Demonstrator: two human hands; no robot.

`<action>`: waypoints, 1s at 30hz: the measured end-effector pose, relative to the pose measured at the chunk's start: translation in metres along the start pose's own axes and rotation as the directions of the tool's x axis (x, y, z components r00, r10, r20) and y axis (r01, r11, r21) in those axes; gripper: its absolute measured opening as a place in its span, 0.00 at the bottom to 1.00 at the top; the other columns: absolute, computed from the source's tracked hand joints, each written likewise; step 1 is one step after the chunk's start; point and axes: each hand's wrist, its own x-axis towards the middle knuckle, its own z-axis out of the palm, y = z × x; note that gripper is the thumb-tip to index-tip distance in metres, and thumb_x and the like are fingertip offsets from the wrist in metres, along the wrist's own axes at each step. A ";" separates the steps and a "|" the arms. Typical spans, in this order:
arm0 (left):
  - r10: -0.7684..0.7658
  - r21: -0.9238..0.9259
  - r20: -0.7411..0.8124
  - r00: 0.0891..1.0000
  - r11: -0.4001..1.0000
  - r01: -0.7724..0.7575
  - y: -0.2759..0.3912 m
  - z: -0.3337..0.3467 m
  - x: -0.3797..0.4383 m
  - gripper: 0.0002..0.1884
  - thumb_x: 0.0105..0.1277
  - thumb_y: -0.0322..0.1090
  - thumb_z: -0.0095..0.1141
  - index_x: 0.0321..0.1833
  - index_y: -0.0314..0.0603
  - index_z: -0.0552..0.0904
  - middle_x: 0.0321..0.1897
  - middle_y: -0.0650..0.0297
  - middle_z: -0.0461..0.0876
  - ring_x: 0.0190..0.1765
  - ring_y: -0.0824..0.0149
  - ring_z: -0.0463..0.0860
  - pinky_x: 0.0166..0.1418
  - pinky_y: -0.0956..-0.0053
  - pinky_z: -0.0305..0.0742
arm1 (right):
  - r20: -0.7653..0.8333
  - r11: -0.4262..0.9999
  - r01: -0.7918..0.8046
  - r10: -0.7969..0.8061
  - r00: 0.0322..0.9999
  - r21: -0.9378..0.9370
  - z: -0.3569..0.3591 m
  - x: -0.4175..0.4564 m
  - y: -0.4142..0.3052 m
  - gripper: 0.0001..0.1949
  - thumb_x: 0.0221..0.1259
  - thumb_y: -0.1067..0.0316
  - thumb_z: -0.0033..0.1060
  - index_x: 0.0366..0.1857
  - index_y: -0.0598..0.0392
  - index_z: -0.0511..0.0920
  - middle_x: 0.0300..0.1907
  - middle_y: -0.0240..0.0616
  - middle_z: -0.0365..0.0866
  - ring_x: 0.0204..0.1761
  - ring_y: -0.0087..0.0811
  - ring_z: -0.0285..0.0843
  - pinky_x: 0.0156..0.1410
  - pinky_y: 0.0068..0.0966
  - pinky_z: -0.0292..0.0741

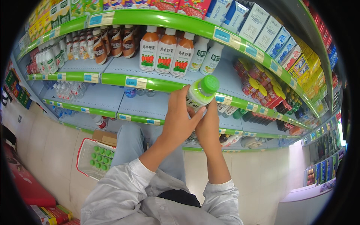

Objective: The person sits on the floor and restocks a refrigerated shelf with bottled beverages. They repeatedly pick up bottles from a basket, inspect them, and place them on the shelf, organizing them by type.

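Both hands hold one plastic drink bottle with a green cap (200, 94) in front of the middle shelf. My left hand (178, 118) has its fingers along the bottle's left side and its thumb across the lower front. From the right and below, my right hand (208, 123) grips the same bottle; its fingertips are partly hidden. Beyond the bottle stand white bottles (212, 59) and orange-brown drink bottles with carrot pictures (166, 53). Down on the floor to the left, a white plastic basket with a red rim (79, 160) holds several green-capped bottles (100, 157).
Green shelf edges with price tags (166, 85) curve across the view. Cartons (254, 26) line the upper shelf. Yellow-lidded cups (254, 87) stand at the right. A cardboard box (104, 137) lies beside the basket, near the person's knee. A white counter (306, 199) is at the lower right.
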 end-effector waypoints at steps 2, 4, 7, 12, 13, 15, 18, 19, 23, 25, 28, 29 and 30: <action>0.047 -0.020 0.068 0.997 0.999 -0.045 -0.002 0.010 0.003 0.41 0.62 0.31 0.64 0.76 0.31 0.57 0.60 0.45 0.68 0.60 0.50 0.74 0.66 0.60 0.69 | -0.014 0.983 -0.083 0.087 0.996 0.166 -0.010 0.008 0.011 0.35 0.55 0.73 0.74 0.68 0.61 0.65 0.58 0.53 0.79 0.60 0.52 0.79 0.60 0.40 0.76; 0.116 -0.048 0.138 0.984 0.993 -0.110 -0.009 0.022 0.003 0.42 0.65 0.31 0.61 0.79 0.34 0.54 0.62 0.45 0.68 0.64 0.48 0.71 0.71 0.58 0.65 | 0.007 0.995 -0.054 0.054 0.999 0.090 -0.026 0.022 0.013 0.34 0.56 0.72 0.73 0.67 0.60 0.67 0.59 0.50 0.79 0.60 0.50 0.79 0.61 0.38 0.75; 0.060 -0.104 0.250 0.966 0.994 -0.035 -0.018 0.032 0.004 0.39 0.68 0.29 0.58 0.80 0.37 0.54 0.69 0.46 0.66 0.68 0.51 0.72 0.69 0.60 0.69 | 0.015 0.984 -0.143 0.146 0.989 -0.110 -0.046 0.039 0.019 0.33 0.56 0.70 0.74 0.66 0.59 0.68 0.59 0.50 0.78 0.61 0.47 0.77 0.63 0.37 0.74; -0.128 -0.104 0.437 0.890 0.976 0.191 -0.043 0.031 -0.016 0.34 0.70 0.25 0.54 0.78 0.39 0.58 0.71 0.50 0.67 0.67 0.58 0.77 0.64 0.67 0.75 | -0.161 0.986 -0.024 -0.003 0.987 -0.165 -0.071 0.080 0.082 0.33 0.56 0.69 0.74 0.66 0.62 0.68 0.57 0.53 0.80 0.58 0.47 0.80 0.61 0.36 0.75; -0.167 -0.087 0.476 0.864 0.968 0.235 -0.056 0.030 -0.022 0.33 0.70 0.24 0.53 0.78 0.39 0.59 0.71 0.50 0.68 0.66 0.59 0.78 0.63 0.69 0.76 | -0.172 0.984 -0.039 0.009 0.985 -0.171 -0.075 0.090 0.095 0.33 0.56 0.69 0.74 0.66 0.62 0.67 0.56 0.56 0.79 0.58 0.51 0.79 0.61 0.38 0.75; -0.233 -0.041 0.536 0.812 0.953 0.300 -0.092 0.021 -0.038 0.33 0.71 0.24 0.53 0.78 0.41 0.60 0.70 0.52 0.69 0.63 0.62 0.80 0.61 0.73 0.76 | -0.188 0.983 -0.067 0.034 0.982 -0.169 -0.081 0.110 0.119 0.34 0.56 0.68 0.74 0.66 0.64 0.65 0.55 0.59 0.79 0.57 0.56 0.79 0.59 0.40 0.76; -0.382 0.033 0.523 0.762 0.902 0.430 -0.144 -0.008 -0.069 0.31 0.71 0.25 0.53 0.78 0.47 0.63 0.66 0.49 0.75 0.58 0.61 0.83 0.56 0.72 0.78 | -0.222 0.983 -0.061 0.022 0.975 -0.170 -0.073 0.136 0.158 0.36 0.55 0.65 0.75 0.65 0.66 0.63 0.51 0.63 0.80 0.53 0.60 0.81 0.56 0.41 0.78; -0.474 0.064 0.490 0.732 0.857 0.512 -0.154 -0.025 -0.075 0.32 0.73 0.25 0.51 0.79 0.49 0.60 0.65 0.51 0.75 0.56 0.63 0.84 0.55 0.74 0.78 | -0.238 0.984 -0.043 0.001 0.971 -0.172 -0.065 0.142 0.168 0.37 0.54 0.64 0.76 0.64 0.66 0.62 0.50 0.64 0.80 0.52 0.61 0.81 0.54 0.42 0.78; -0.637 0.081 0.305 0.708 0.758 0.647 -0.213 -0.098 -0.112 0.32 0.72 0.23 0.48 0.79 0.50 0.61 0.60 0.51 0.77 0.49 0.64 0.86 0.50 0.75 0.78 | -0.182 0.984 -0.174 0.164 0.970 -0.044 -0.059 0.183 0.200 0.42 0.51 0.57 0.79 0.63 0.66 0.59 0.49 0.66 0.80 0.50 0.61 0.82 0.52 0.42 0.80; -0.654 0.141 0.233 0.719 0.755 0.641 -0.223 -0.129 -0.122 0.28 0.71 0.23 0.48 0.74 0.45 0.68 0.55 0.52 0.80 0.46 0.66 0.85 0.48 0.75 0.79 | -0.083 0.975 -0.219 0.215 0.973 -0.045 -0.057 0.204 0.194 0.42 0.50 0.61 0.80 0.66 0.64 0.62 0.58 0.59 0.77 0.60 0.52 0.77 0.63 0.39 0.75; -0.638 0.182 0.252 0.728 0.770 0.612 -0.243 -0.141 -0.126 0.21 0.72 0.24 0.47 0.68 0.40 0.75 0.48 0.56 0.83 0.42 0.68 0.85 0.45 0.76 0.78 | -0.036 0.998 -0.061 0.060 0.998 -0.027 -0.059 0.241 0.228 0.43 0.49 0.62 0.79 0.68 0.64 0.62 0.62 0.59 0.75 0.64 0.51 0.75 0.66 0.38 0.73; -0.663 0.167 0.234 0.712 0.748 0.642 -0.243 -0.138 -0.126 0.19 0.72 0.25 0.47 0.65 0.39 0.76 0.46 0.57 0.83 0.40 0.69 0.85 0.44 0.76 0.78 | -0.029 1.000 0.029 -0.030 0.999 -0.011 -0.056 0.250 0.237 0.44 0.48 0.62 0.79 0.69 0.64 0.61 0.62 0.60 0.75 0.64 0.53 0.75 0.65 0.38 0.73; -0.686 0.151 0.216 0.695 0.726 0.671 -0.243 -0.135 -0.125 0.18 0.73 0.26 0.46 0.63 0.38 0.78 0.44 0.58 0.84 0.39 0.70 0.84 0.43 0.77 0.78 | -0.005 0.999 0.031 -0.031 1.000 -0.021 -0.052 0.260 0.245 0.43 0.48 0.63 0.78 0.69 0.63 0.62 0.64 0.58 0.74 0.66 0.51 0.74 0.67 0.38 0.72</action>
